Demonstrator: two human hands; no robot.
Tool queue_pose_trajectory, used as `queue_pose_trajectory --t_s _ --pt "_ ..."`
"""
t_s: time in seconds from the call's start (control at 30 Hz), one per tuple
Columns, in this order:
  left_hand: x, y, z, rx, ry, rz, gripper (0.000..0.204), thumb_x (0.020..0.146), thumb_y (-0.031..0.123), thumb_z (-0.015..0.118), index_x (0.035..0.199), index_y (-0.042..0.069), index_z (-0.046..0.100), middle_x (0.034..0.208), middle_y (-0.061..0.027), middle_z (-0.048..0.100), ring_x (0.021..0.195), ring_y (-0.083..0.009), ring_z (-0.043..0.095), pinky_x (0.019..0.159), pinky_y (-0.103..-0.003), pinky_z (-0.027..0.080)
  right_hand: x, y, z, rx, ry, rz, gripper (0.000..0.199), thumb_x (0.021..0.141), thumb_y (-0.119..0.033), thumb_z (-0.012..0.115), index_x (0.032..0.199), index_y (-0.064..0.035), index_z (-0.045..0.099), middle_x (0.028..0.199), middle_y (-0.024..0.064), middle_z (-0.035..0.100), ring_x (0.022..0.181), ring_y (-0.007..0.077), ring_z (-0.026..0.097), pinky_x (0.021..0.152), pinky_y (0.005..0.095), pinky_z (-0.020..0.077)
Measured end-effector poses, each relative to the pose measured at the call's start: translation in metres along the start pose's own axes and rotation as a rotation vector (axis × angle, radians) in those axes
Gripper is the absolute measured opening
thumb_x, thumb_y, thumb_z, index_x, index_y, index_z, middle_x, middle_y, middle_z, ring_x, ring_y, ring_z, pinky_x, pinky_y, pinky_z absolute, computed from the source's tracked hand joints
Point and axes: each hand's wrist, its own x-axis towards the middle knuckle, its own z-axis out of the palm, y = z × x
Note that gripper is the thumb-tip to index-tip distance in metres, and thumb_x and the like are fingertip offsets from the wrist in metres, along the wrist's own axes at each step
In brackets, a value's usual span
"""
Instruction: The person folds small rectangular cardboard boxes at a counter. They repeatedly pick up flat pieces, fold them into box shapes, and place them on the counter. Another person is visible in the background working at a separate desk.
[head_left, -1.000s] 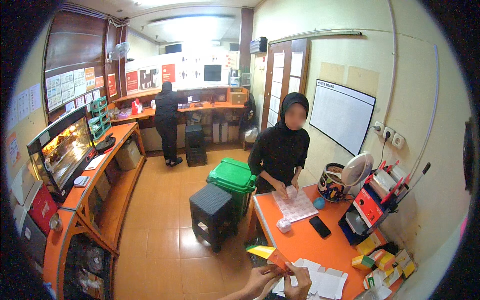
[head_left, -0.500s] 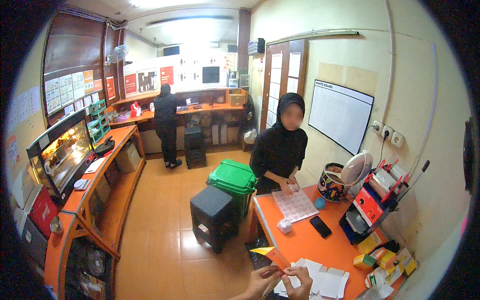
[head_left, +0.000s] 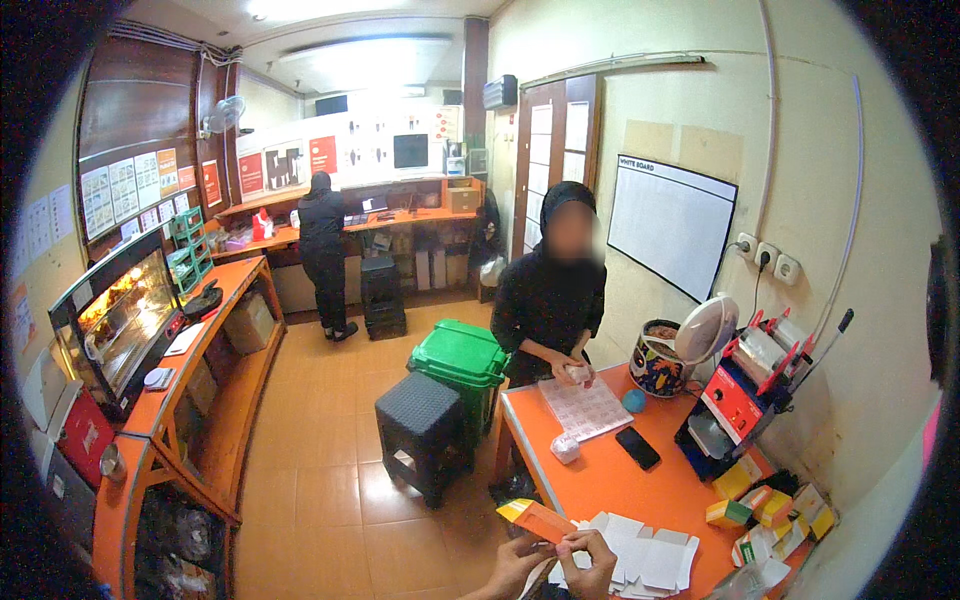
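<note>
Between both hands I hold a small orange and yellow carton [head_left: 540,521], partly folded, above the near left edge of the orange table [head_left: 590,490]. My left hand [head_left: 518,566] grips its lower left end with the fingertips. My right hand [head_left: 588,562] pinches its right end between thumb and finger. Flat white carton blanks [head_left: 655,556] lie on the table just beyond my right hand, overlapping one another. Several folded yellow, green and white cartons [head_left: 772,508] are heaped at the table's right side.
Across the table a co-worker [head_left: 552,290] in black handles a small white bundle over a sheet of labels [head_left: 590,410]. A phone [head_left: 638,449], a cup sealing machine [head_left: 735,395] and a patterned tub [head_left: 658,358] stand nearby. A black stool [head_left: 420,425] and green bin [head_left: 460,352] are left.
The carton has tilted flatter and turned, showing a longer orange side. My right hand has shifted slightly along it. The co-worker has lifted the white bundle off the label sheet.
</note>
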Motion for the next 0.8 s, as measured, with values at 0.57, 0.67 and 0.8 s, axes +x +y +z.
queue_pose_trajectory --t_s 0.57,0.67,0.8 --pt "-0.007 0.048 -0.002 -0.493 0.204 0.179 0.043 0.088 0.017 0.077 0.125 0.001 0.059 0.112 -0.0127 0.069 0.096 -0.0248 0.069 0.086 -0.033 0.057 -0.014 0.028 0.019 -0.192 -0.152 -0.199 0.057 0.087 -0.017 0.072 0.136 -0.0082 0.044 0.119 0.0229 0.057 0.102 0.0419 0.060 0.088 0.0483 0.0501" --pt "-0.002 0.041 -0.017 -0.434 -0.079 0.070 0.049 0.097 0.027 0.066 0.135 0.001 0.050 0.130 -0.0147 0.061 0.119 -0.0270 0.059 0.101 -0.040 0.051 -0.015 0.037 0.011 -0.217 -0.066 -0.064 0.030 0.090 -0.010 0.067 0.118 -0.0028 0.059 0.101 0.0188 0.066 0.090 0.0378 0.067 0.081 0.0434 0.0540" --pt "0.009 0.013 -0.018 0.004 -0.311 0.332 0.045 0.097 0.029 0.063 0.134 0.004 0.054 0.137 -0.0132 0.057 0.128 -0.0254 0.054 0.106 -0.040 0.047 -0.015 0.046 0.003 0.106 0.102 0.222 0.021 0.099 -0.018 0.059 0.097 0.0003 0.069 0.091 0.0106 0.073 0.077 0.0217 0.069 0.067 0.0341 0.0550"
